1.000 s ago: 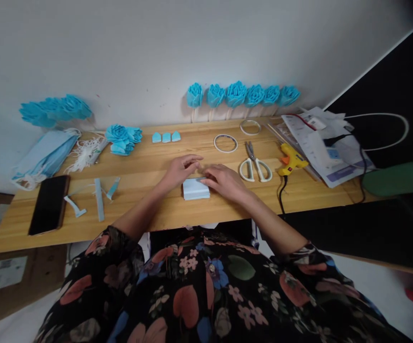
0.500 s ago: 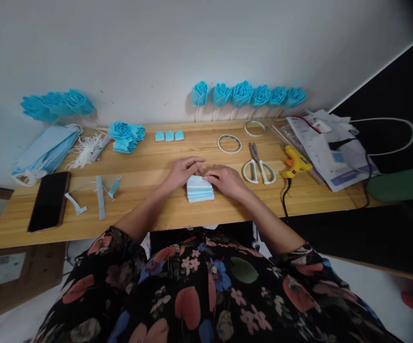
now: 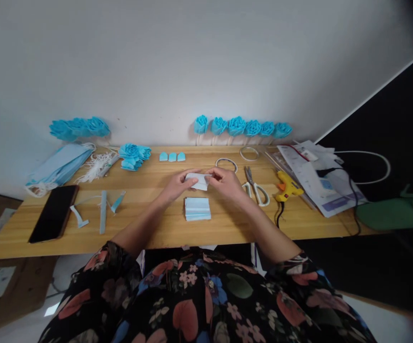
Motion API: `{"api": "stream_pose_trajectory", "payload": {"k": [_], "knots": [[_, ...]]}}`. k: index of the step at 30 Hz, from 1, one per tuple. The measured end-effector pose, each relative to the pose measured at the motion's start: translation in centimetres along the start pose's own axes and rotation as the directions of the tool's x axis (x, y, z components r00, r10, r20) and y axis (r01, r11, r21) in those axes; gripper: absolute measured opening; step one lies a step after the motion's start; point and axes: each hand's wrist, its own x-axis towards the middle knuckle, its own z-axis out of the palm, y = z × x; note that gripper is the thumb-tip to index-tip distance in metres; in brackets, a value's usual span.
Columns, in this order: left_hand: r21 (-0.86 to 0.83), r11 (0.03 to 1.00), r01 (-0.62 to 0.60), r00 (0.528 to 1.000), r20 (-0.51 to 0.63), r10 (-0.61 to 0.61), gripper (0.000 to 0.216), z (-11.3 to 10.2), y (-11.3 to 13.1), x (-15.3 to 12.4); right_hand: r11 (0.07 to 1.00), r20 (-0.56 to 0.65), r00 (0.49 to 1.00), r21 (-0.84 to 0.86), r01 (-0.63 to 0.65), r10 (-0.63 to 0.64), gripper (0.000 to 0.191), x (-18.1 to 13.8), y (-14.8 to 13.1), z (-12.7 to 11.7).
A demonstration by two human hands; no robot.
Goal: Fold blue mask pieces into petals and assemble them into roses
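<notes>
My left hand [image 3: 176,185] and my right hand [image 3: 226,181] are raised a little above the wooden table [image 3: 156,228]. Both pinch one small pale blue fabric piece [image 3: 198,180] between them, each at one end. Just below it, on the table, lies a small stack of pale blue fabric pieces [image 3: 197,208], touched by neither hand. Three small blue folded petals [image 3: 172,156] lie in a row farther back.
Blue fabric roses [image 3: 242,126] lean on the wall; more roses [image 3: 134,155] and face masks [image 3: 58,166] lie at left. A phone [image 3: 53,212] and blue strips [image 3: 102,205] sit front left. Tape rings [image 3: 226,165], scissors [image 3: 255,186], a yellow glue gun [image 3: 287,186] and papers [image 3: 317,176] lie right.
Both hands lifted off the stack and rose with one pale blue piece held between them. The stack stayed on the table. The camera tilted up.
</notes>
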Motion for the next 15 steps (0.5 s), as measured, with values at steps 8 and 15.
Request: {"api": "stream_pose_trajectory", "payload": {"k": [8, 15], "knots": [[-0.054, 0.987, 0.150, 0.988, -0.016, -0.151, 0.030, 1.5, 1.5, 2.1, 0.971, -0.116, 0.992, 0.239, -0.009, 0.038, 0.024, 3.1, 0.5, 0.7], [-0.045, 0.982, 0.184, 0.980, -0.069, -0.186, 0.029, 1.8, 0.7, 2.0, 0.978, -0.177, 0.984, 0.209, 0.021, 0.017, 0.024, 2.8, 0.9, 1.3]]}}
